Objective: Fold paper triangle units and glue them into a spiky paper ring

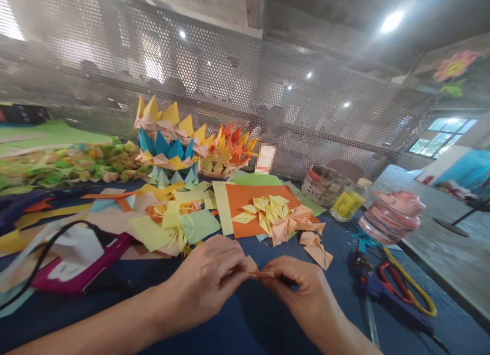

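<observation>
Between my two hands is a small folded piece of peach paper (253, 267), held just above the blue tabletop. My left hand (216, 273) pinches its left end between thumb and fingers. The right end is pinched by my right hand (296, 279); the fingers cover much of the paper. Just beyond the hands lie folded yellow paper pieces (270, 209) on an orange sheet (236, 192). Folded peach paper pieces (285, 230) overlap that sheet's right corner, and some rest on the table beside it.
On the right lie a blue glue gun (394, 299) and scissors (415, 288), with a pink bottle (390, 217) behind. To the left are a magenta power strip (82, 268) and loose paper sheets (149, 232). Layered paper flowers (168, 151) stand at the back before a perforated screen (214, 74).
</observation>
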`<state>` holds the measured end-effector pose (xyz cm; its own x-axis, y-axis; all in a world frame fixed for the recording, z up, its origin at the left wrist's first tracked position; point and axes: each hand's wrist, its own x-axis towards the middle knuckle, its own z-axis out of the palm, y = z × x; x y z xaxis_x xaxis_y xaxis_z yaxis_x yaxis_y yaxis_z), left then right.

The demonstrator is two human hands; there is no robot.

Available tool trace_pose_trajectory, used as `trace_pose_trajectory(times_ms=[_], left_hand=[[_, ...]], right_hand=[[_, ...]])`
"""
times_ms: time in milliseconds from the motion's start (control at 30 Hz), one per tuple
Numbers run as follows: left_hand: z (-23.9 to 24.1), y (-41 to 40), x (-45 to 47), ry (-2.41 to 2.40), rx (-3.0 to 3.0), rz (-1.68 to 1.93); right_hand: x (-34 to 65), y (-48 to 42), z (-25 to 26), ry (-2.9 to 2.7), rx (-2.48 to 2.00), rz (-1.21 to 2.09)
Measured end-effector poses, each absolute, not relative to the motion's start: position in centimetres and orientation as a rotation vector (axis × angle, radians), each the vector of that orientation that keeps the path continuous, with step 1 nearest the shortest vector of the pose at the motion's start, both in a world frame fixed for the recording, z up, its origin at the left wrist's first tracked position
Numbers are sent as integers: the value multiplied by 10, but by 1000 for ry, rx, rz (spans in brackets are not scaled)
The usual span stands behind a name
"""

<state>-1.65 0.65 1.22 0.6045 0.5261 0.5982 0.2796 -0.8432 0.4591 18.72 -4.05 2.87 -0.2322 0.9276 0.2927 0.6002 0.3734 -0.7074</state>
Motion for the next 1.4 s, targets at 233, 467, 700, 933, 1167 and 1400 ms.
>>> trace_pose_trajectory(times_ms=[233,467,700,933,1167,1400], left_hand=[[11,6,-17,631,2518,1059],[11,5,-17,613,2565,1070],[10,5,-17,589,2610,1103],[10,3,-17,562,2619,1143],[6,2,-16,651,2560,1148],[6,1,-15,551,2612,1077]], right_hand=[[187,-37,28,-1920,-1371,665],[189,-38,27,-1958,-1354,579],[188,-36,29,-2046,-1289,470],[188,-38,25,-2105,-1236,399],[185,-43,22,-2133,-1137,232],[182,-46,21,-2271,-1054,90]])
